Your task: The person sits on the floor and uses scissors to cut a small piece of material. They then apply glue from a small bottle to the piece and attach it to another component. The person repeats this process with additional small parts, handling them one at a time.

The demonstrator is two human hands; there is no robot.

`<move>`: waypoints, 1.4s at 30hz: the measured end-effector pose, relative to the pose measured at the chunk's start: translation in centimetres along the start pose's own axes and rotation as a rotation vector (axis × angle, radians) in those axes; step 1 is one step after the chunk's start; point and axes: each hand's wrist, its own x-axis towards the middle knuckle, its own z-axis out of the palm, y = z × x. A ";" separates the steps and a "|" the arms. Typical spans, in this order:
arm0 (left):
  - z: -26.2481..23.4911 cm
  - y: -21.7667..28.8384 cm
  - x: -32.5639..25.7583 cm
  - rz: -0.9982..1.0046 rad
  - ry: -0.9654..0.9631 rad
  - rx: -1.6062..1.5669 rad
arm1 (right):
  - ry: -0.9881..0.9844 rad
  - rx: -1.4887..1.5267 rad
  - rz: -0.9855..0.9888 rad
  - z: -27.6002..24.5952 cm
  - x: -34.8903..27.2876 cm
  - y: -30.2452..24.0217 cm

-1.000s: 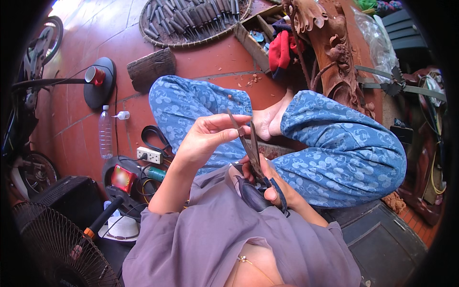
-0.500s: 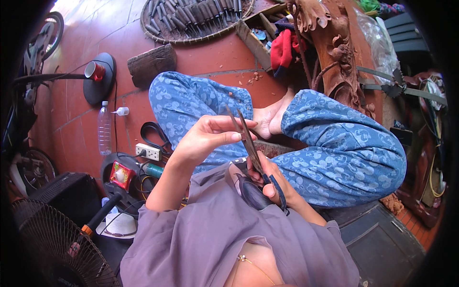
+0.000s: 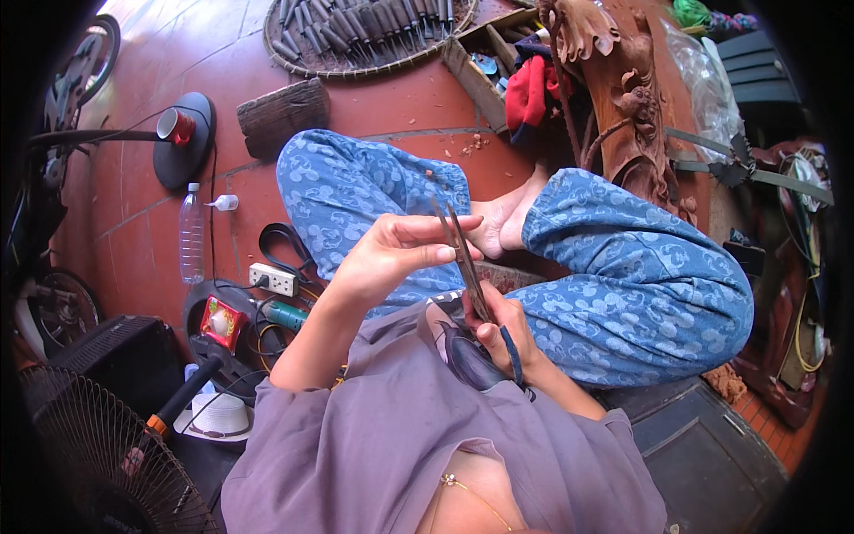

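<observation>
With the right grip [image 3: 509,327] folded round the handles [image 3: 511,351], holds scissors [image 3: 469,274] above the trousers [image 3: 387,169], with blades [image 3: 463,254] pointing forward and slightly parted at the tips. With the left grip [image 3: 391,256] bent at the blades, sets thumb and forefinger beside them; cannot tell whether pinching anything. Toward the far visible edge of the floor [image 3: 258,198], shows a basket [image 3: 356,76] of tools [image 3: 342,34]; nearer the left edge, a bottle [image 3: 191,240] and a socket strip [image 3: 274,279].

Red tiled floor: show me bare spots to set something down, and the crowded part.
Bare tile lies between the round basket, wooden block and black disc; another between the block, white bottle and left trouser leg. Crowded: around the power strip and green tool.
</observation>
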 end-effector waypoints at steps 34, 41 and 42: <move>-0.1 -1.6 0.5 0.024 -0.041 -0.051 | 0.008 0.038 -0.012 0.6 -0.4 0.4; -0.5 -1.4 0.3 -0.025 -0.012 -0.062 | -0.109 0.137 0.063 -0.3 0.3 -1.3; -0.6 -1.4 0.3 -0.044 -0.029 -0.051 | -0.107 0.147 0.066 -0.2 0.3 -1.2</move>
